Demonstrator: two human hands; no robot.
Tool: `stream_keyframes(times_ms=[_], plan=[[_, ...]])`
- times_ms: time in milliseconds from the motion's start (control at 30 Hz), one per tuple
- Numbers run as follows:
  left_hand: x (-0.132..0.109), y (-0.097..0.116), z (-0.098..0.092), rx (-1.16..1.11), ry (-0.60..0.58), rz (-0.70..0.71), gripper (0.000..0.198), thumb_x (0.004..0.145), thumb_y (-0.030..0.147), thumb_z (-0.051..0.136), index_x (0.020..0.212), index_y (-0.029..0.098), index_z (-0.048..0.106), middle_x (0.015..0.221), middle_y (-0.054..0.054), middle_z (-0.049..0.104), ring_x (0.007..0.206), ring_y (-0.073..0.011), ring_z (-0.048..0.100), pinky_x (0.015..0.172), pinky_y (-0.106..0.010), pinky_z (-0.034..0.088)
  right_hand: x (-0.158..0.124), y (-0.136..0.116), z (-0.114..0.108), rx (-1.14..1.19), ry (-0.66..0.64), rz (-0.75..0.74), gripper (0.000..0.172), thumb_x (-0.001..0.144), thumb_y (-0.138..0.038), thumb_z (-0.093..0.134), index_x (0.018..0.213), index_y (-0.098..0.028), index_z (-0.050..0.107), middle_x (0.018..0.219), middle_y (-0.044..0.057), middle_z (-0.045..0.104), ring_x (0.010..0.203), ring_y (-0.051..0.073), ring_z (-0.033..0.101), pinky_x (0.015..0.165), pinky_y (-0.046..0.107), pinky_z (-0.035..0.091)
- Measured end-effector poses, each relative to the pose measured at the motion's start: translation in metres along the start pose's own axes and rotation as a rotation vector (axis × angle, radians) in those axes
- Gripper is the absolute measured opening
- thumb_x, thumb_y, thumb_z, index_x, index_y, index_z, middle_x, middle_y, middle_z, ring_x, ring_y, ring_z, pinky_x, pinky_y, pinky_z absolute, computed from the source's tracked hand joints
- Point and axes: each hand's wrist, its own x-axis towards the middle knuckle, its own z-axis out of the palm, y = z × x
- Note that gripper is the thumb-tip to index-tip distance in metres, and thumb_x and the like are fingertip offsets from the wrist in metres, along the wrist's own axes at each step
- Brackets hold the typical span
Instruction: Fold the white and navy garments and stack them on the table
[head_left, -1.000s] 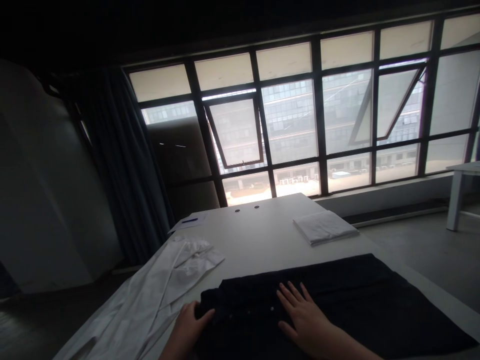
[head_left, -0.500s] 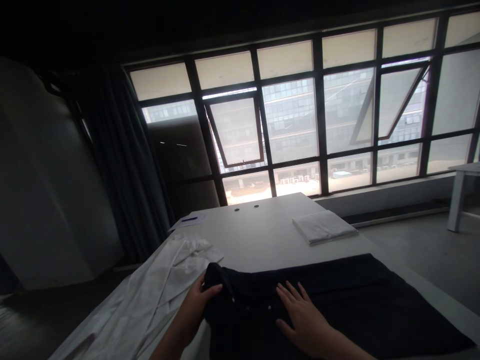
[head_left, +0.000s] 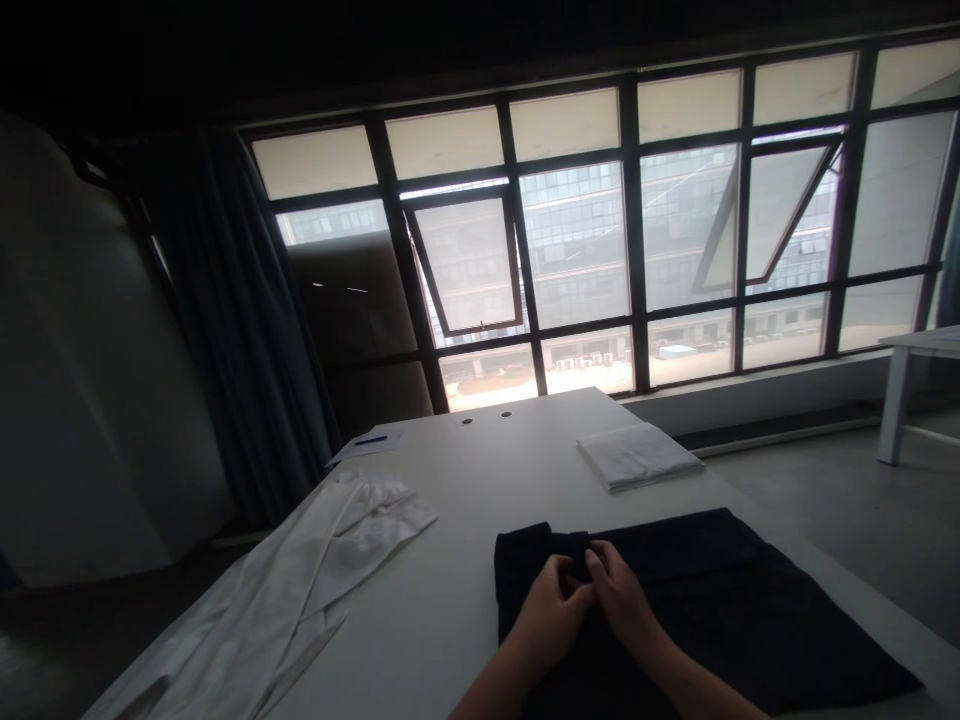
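Note:
A black garment (head_left: 712, 600) lies spread on the white table (head_left: 480, 470), its left part folded over onto itself. My left hand (head_left: 546, 612) and my right hand (head_left: 621, 598) meet at the fold, near the garment's far edge. Both have their fingers curled and pinched on the black cloth, side by side and touching.
A long white garment (head_left: 300, 590) lies crumpled along the table's left edge. A folded white cloth (head_left: 637, 455) sits at the far right. A sheet of paper with a blue pen (head_left: 369, 442) lies at the far left corner. Another white table (head_left: 919, 365) stands at the right.
My left hand has carried the garment's left end rightward and folded it over. My right hand, flat on the cloth before, now pinches it beside the left.

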Motion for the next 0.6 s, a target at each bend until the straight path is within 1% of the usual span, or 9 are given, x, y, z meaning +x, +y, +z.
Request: stream_keyframes(times_ms=[100, 167, 233, 300, 367, 433, 500, 533, 600], plan=[[-0.028, -0.007, -0.017, 0.194, 0.011, 0.161, 0.045, 0.089, 0.041, 0.066, 0.128, 0.021, 0.056, 0.109, -0.007, 0.069, 0.099, -0.0225, 0.064, 0.089, -0.034, 0.050, 0.003, 0.000, -0.002, -0.134, 0.003, -0.001, 0.040, 0.089, -0.044, 0.047, 0.118, -0.018, 0.055, 0.088, 0.007, 0.073, 0.087, 0.026, 0.072, 0.079, 0.034, 0.052], [-0.047, -0.018, -0.035, 0.444, 0.041, 0.370, 0.042, 0.081, 0.040, 0.074, 0.118, 0.024, 0.060, 0.114, -0.006, 0.066, 0.105, -0.0250, 0.061, 0.094, -0.037, 0.048, 0.005, -0.004, -0.005, -0.225, -0.017, 0.008, 0.036, 0.089, -0.038, 0.048, 0.120, -0.018, 0.052, 0.085, 0.006, 0.072, 0.085, 0.025, 0.072, 0.078, 0.034, 0.052], [-0.061, -0.037, -0.051, 0.715, 0.042, 0.594, 0.040, 0.071, 0.041, 0.084, 0.102, 0.024, 0.064, 0.108, -0.006, 0.066, 0.100, -0.0266, 0.060, 0.091, -0.038, 0.048, 0.003, -0.015, -0.009, -0.336, -0.017, -0.002, 0.036, 0.089, -0.033, 0.050, 0.121, -0.018, 0.050, 0.092, 0.008, 0.071, 0.089, 0.026, 0.071, 0.078, 0.035, 0.051], [-0.069, -0.061, -0.061, 0.921, 0.103, 0.785, 0.021, 0.082, 0.032, 0.077, 0.095, 0.024, 0.063, 0.098, -0.004, 0.066, 0.088, -0.0217, 0.061, 0.081, -0.032, 0.049, -0.004, -0.030, -0.013, -0.479, 0.023, -0.109, 0.033, 0.088, -0.030, 0.052, 0.119, -0.019, 0.052, 0.104, 0.012, 0.069, 0.098, 0.027, 0.068, 0.083, 0.037, 0.049], [-0.072, -0.081, -0.065, 1.053, 0.173, 0.926, 0.007, 0.093, 0.027, 0.067, 0.092, 0.023, 0.062, 0.089, -0.003, 0.066, 0.078, -0.0183, 0.059, 0.075, -0.029, 0.048, -0.017, -0.044, -0.012, -0.602, 0.003, -0.314, 0.022, 0.088, -0.030, 0.055, 0.108, -0.022, 0.057, 0.109, 0.011, 0.065, 0.103, 0.028, 0.063, 0.089, 0.040, 0.046], [-0.072, -0.092, -0.064, 1.126, 0.217, 1.007, 0.010, 0.098, 0.027, 0.059, 0.089, 0.022, 0.061, 0.083, -0.002, 0.064, 0.073, -0.0172, 0.058, 0.070, -0.028, 0.046, -0.032, -0.048, -0.005, -0.654, -0.200, -0.552, 0.014, 0.084, -0.033, 0.063, 0.095, -0.024, 0.058, 0.103, 0.006, 0.065, 0.098, 0.025, 0.061, 0.088, 0.037, 0.044], [-0.071, -0.094, -0.061, 1.164, 0.233, 1.044, 0.018, 0.101, 0.027, 0.054, 0.084, 0.022, 0.059, 0.077, -0.001, 0.061, 0.068, -0.0163, 0.055, 0.064, -0.027, 0.044, -0.046, -0.038, 0.007, -0.689, -0.471, -0.751, 0.015, 0.079, -0.030, 0.069, 0.087, -0.024, 0.057, 0.096, 0.002, 0.065, 0.088, 0.021, 0.060, 0.080, 0.032, 0.043], [-0.070, -0.093, -0.059, 1.175, 0.234, 1.055, 0.022, 0.101, 0.027, 0.053, 0.080, 0.022, 0.058, 0.075, 0.000, 0.059, 0.065, -0.0157, 0.054, 0.061, -0.026, 0.042, -0.052, -0.029, 0.014, -0.725, -0.563, -0.824, 0.015, 0.078, -0.027, 0.070, 0.085, -0.024, 0.057, 0.093, 0.002, 0.066, 0.083, 0.020, 0.060, 0.077, 0.030, 0.043], [-0.069, -0.090, -0.056, 1.188, 0.221, 1.063, 0.028, 0.102, 0.028, 0.051, 0.076, 0.022, 0.056, 0.071, 0.000, 0.057, 0.061, -0.0149, 0.052, 0.055, -0.026, 0.038, -0.060, -0.009, 0.022, -0.808, -0.604, -0.894, 0.011, 0.080, -0.016, 0.065, 0.083, -0.023, 0.056, 0.089, 0.001, 0.067, 0.077, 0.019, 0.059, 0.073, 0.029, 0.042]])
